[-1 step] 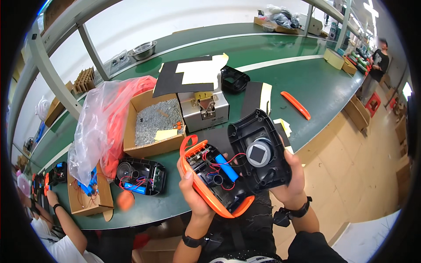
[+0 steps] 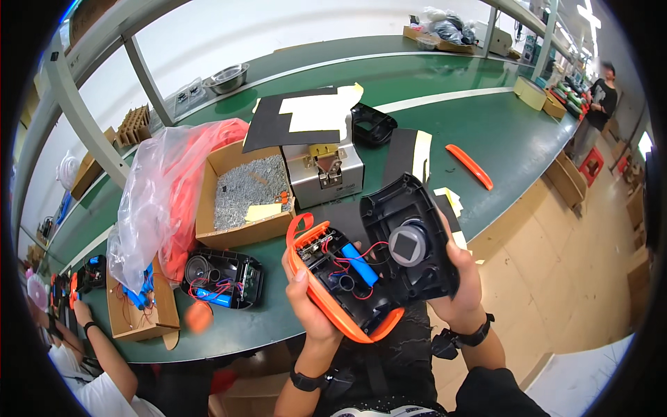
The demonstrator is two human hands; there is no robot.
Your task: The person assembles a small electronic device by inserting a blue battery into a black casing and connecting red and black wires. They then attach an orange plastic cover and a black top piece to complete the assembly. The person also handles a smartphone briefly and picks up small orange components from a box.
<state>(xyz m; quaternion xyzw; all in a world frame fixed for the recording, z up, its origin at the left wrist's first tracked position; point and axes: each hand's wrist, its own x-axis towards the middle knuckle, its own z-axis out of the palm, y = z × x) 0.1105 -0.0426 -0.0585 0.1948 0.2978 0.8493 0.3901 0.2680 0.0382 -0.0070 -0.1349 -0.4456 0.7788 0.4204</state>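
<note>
My left hand is closed round an orange-edged housing half, its open inside turned up. Inside it lie a circuit board, a blue cylindrical battery and red and black wires. My right hand grips a black housing half by its right side. A round speaker with a grey back and a dark square patch is set in this half. Wires run between the two halves, which are held side by side above the bench edge, touching or nearly touching at the bottom. Some fingers are hidden behind the halves.
On the green bench stand a carton of small grey parts, a metal fixture and pink-filled plastic bags. Another open housing lies left, beside a carton of batteries. A co-worker's arm reaches in at lower left.
The black housing half in my right hand has tilted slightly, and its speaker shows at a slightly different angle. My left hand and the orange-edged half have hardly moved.
</note>
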